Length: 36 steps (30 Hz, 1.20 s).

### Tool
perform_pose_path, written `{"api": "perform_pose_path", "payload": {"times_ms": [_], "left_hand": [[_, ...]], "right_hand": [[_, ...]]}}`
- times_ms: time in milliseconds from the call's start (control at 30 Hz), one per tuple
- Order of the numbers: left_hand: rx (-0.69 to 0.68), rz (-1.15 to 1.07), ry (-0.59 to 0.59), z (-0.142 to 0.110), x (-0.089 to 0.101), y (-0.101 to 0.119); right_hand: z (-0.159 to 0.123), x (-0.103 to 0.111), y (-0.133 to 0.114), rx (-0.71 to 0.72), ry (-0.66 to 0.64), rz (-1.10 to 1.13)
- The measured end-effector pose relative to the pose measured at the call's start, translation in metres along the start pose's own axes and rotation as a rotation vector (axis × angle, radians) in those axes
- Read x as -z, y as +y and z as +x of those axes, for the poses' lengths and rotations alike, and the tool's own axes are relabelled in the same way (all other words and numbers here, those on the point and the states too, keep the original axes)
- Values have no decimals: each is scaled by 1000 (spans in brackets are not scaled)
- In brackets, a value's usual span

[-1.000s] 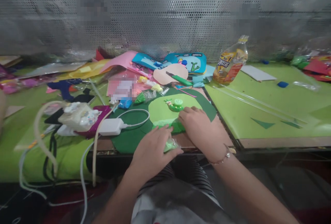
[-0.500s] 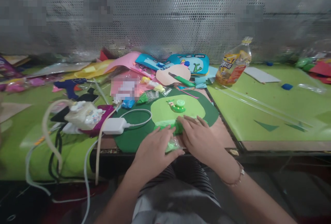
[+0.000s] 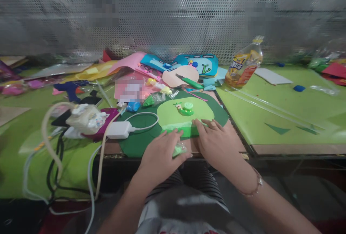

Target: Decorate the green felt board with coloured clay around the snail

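My left hand lies with outstretched fingers on the left part of a bright green clay strip. A small clear bag of pale green clay sits between its thumb and fingers, partly hidden. Flat on the right part of the strip rest the spread fingers of my right hand, a bracelet on that wrist. The strip runs along the near edge of a light green sheet, which lies on a larger dark green sheet. Just beyond my fingers, a small green clay snail sits on the light sheet.
Left are a white adapter, cables and a purple-based box. A blue glue gun lies behind them. Farther back are a green cutter and blue decorated pieces. A bottle stands at right, before a perforated metal panel.
My right hand has slid right along the strip, baring more of its middle. My left hand stays nearly in place. The view has shifted slightly.
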State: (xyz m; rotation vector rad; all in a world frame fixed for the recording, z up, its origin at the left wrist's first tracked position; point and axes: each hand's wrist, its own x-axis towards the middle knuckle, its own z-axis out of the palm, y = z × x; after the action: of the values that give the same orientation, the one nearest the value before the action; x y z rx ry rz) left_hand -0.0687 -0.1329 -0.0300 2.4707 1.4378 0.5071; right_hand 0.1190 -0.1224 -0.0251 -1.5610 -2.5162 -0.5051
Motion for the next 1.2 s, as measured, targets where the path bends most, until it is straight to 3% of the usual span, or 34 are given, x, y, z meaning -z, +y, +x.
{"api": "perform_pose_path", "payload": {"times_ms": [267, 367, 567, 767, 1200], "left_hand": [[-26, -16, 10, -1, 1, 0], [-18, -9, 10, -1, 1, 1], [-18, -3, 14, -2, -1, 1], [-18, 15, 18, 0, -2, -1], [-27, 20, 19, -1, -2, -1]], "right_hand": [[-5, 0, 21, -19, 75, 114], [-1, -2, 21, -28, 138, 183], [10, -8, 15, 23, 58, 276], [6, -14, 14, 28, 129, 331], [5, -5, 15, 9, -121, 503]]}}
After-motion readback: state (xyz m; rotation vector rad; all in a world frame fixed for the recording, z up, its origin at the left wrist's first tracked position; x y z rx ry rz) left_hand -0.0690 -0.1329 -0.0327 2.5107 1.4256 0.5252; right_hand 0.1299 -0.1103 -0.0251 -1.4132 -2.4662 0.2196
